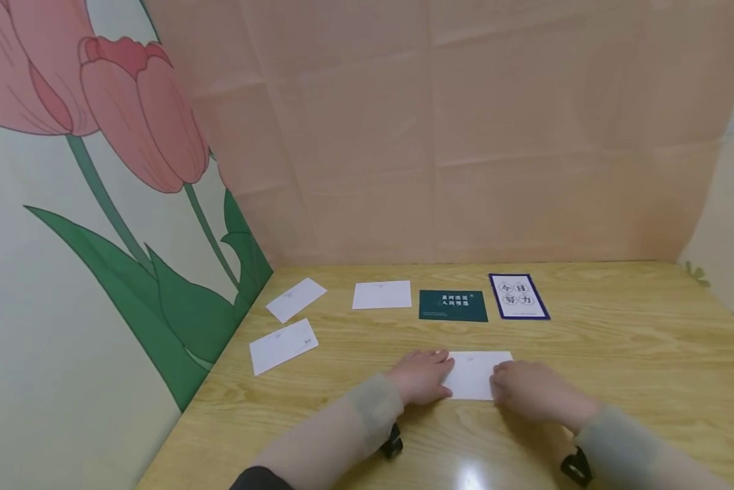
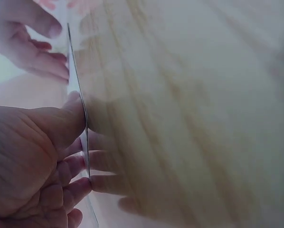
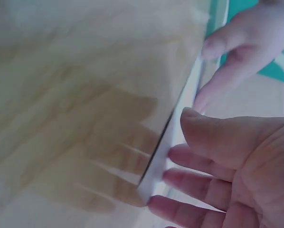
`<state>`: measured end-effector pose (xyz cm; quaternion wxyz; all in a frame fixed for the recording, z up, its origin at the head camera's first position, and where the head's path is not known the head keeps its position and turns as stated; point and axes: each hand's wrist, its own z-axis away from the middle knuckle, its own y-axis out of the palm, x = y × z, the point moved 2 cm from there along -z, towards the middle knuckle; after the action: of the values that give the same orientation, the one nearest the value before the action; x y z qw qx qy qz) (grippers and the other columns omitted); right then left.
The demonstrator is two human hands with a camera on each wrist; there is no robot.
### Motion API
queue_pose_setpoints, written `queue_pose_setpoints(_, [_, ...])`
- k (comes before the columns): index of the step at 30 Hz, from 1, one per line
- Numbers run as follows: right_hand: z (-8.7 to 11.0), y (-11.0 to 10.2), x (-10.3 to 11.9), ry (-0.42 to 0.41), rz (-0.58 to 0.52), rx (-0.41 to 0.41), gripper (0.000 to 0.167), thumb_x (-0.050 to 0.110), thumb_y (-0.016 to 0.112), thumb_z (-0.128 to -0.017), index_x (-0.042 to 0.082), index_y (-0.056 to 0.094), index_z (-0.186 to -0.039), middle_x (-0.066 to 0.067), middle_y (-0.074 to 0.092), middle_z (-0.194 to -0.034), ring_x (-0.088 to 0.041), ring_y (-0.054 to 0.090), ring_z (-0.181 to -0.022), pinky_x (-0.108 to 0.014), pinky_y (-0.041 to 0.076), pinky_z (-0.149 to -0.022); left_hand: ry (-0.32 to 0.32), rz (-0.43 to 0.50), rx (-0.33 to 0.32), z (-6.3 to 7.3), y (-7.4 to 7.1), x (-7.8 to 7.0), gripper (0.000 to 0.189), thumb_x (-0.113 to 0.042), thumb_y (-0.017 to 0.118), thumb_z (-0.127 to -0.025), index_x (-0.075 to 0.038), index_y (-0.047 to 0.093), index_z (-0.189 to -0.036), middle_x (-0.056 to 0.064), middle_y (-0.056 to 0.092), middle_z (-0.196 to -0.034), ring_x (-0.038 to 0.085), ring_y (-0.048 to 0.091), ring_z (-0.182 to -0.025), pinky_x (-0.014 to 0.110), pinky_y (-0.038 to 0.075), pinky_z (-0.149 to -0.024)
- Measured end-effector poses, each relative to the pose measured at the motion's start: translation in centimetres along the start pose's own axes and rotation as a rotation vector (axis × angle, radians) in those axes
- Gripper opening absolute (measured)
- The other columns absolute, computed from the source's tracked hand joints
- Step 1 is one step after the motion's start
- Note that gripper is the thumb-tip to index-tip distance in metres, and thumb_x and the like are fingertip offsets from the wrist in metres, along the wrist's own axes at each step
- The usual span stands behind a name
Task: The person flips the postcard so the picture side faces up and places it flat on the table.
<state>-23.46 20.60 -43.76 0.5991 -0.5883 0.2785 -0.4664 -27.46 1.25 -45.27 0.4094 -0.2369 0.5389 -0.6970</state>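
A white card (image 1: 476, 378) with a small faint print near its far edge lies on the wooden table between my hands. At its left end, my left hand (image 1: 421, 378) rests with the fingers spread at the far corner and the thumb at the near one. In the left wrist view, the thumb (image 2: 71, 118) and fingertips meet the card's thin edge. My right hand (image 1: 535, 391) touches the right end. The right wrist view shows its fingers (image 3: 194, 183) extended to the card's edge, with the thumb (image 3: 203, 133) held apart from them.
Behind the hands lie a white card (image 1: 382, 295), a dark green card (image 1: 453, 306) with white characters and a blue-bordered card (image 1: 519, 297). Two more white cards, the upper (image 1: 296, 300) and lower (image 1: 284, 346), lie at the left. A tulip-painted wall borders the table (image 1: 636, 340) there.
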Motion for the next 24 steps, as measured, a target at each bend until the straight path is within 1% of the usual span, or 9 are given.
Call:
queue_pose_setpoints(3, [-0.2, 0.1, -0.8, 0.021, 0.011, -0.019, 0.030, 0.022, 0.067, -0.088, 0.007, 0.069, -0.113, -0.015, 0.064, -0.120, -0.039, 0.057, -0.112, -0.058, 0.043, -0.093, 0.008, -0.010, -0.008, 0.2, 0.2, 0.3, 0.061, -0.050, 0.053, -0.094, -0.033, 0.032, -0.149, -0.017, 0.025, -0.154, 0.005, 0.023, -0.141, 0.032, 0.018, -0.115])
queue_pose_setpoints(6, [-0.5, 0.1, -1.3, 0.022, 0.013, -0.032, 0.038, 0.026, 0.073, -0.084, 0.005, 0.068, -0.116, -0.016, 0.063, -0.121, -0.040, 0.057, -0.112, -0.058, 0.043, -0.093, 0.007, -0.011, -0.010, 0.5, 0.5, 0.6, 0.061, -0.050, 0.053, -0.093, -0.035, 0.033, -0.148, -0.018, 0.026, -0.154, 0.005, 0.024, -0.141, 0.033, 0.019, -0.115])
queue_pose_setpoints(9, [-0.7, 0.2, -1.4, 0.032, 0.019, -0.028, 0.049, 0.032, 0.077, -0.079, 0.004, 0.067, -0.118, -0.017, 0.062, -0.123, -0.041, 0.056, -0.113, -0.059, 0.042, -0.094, 0.007, -0.021, -0.011, 0.8, 0.7, 0.8, 0.061, -0.052, 0.053, -0.093, -0.036, 0.033, -0.148, -0.018, 0.026, -0.154, 0.004, 0.025, -0.141, 0.033, 0.020, -0.114])
queue_pose_setpoints(14, [-0.9, 0.3, -1.4, 0.052, 0.021, -0.017, 0.064, 0.041, 0.080, -0.074, 0.002, 0.063, -0.123, -0.019, 0.059, -0.126, -0.043, 0.053, -0.115, -0.061, 0.039, -0.095, 0.015, -0.032, -0.010, 1.4, 0.6, 0.8, 0.061, -0.051, 0.055, -0.092, -0.036, 0.035, -0.147, -0.018, 0.028, -0.153, 0.005, 0.027, -0.140, 0.033, 0.022, -0.114])
queue_pose_setpoints(19, [-1.0, 0.5, -1.2, 0.070, 0.029, 0.000, 0.070, 0.046, 0.080, -0.072, 0.002, 0.062, -0.123, -0.018, 0.058, -0.128, -0.043, 0.053, -0.114, -0.061, 0.038, -0.095, 0.032, -0.046, -0.010, 1.8, 0.7, 0.9, 0.061, -0.052, 0.055, -0.092, -0.035, 0.035, -0.147, -0.017, 0.029, -0.153, 0.006, 0.028, -0.139, 0.035, 0.023, -0.113])
queue_pose_setpoints(24, [-0.8, 0.6, -0.6, 0.067, 0.032, 0.018, 0.067, 0.046, 0.080, -0.072, 0.002, 0.064, -0.120, -0.018, 0.059, -0.125, -0.042, 0.054, -0.112, -0.060, 0.040, -0.094, 0.053, -0.064, -0.010, 2.2, 1.2, 1.3, 0.062, -0.053, 0.054, -0.092, -0.036, 0.034, -0.147, -0.016, 0.027, -0.153, 0.007, 0.028, -0.139, 0.036, 0.024, -0.113])
